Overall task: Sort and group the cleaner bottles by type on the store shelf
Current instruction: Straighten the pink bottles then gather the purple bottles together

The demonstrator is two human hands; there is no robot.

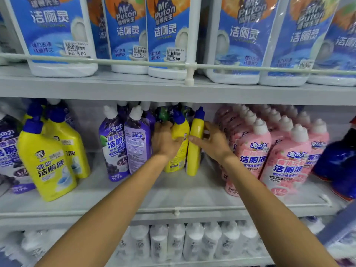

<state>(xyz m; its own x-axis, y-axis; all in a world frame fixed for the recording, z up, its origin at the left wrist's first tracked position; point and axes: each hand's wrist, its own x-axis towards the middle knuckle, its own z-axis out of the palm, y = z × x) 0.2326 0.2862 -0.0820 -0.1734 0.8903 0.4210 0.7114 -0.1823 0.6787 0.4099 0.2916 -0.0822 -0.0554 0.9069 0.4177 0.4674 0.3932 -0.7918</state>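
On the middle shelf point(173, 199), two yellow cleaner bottles with blue caps stand side by side in the centre. My left hand point(164, 140) wraps around the left yellow bottle point(180, 135). My right hand point(212, 141) grips the right yellow bottle point(195, 149), which is turned edge-on. Purple bottles point(125, 143) stand just left of my hands. A group of pink bottles point(269, 151) fills the right side. More yellow bottles point(50, 162) stand at the far left, next to another purple bottle point(9, 151).
Large blue-labelled white jugs point(165, 35) line the upper shelf behind a white rail point(189, 66). White bottles point(192, 241) fill the lower shelf. A dark blue refill pack point(339, 162) sits at the right edge. Dark bottles point(173, 112) stand behind my hands.
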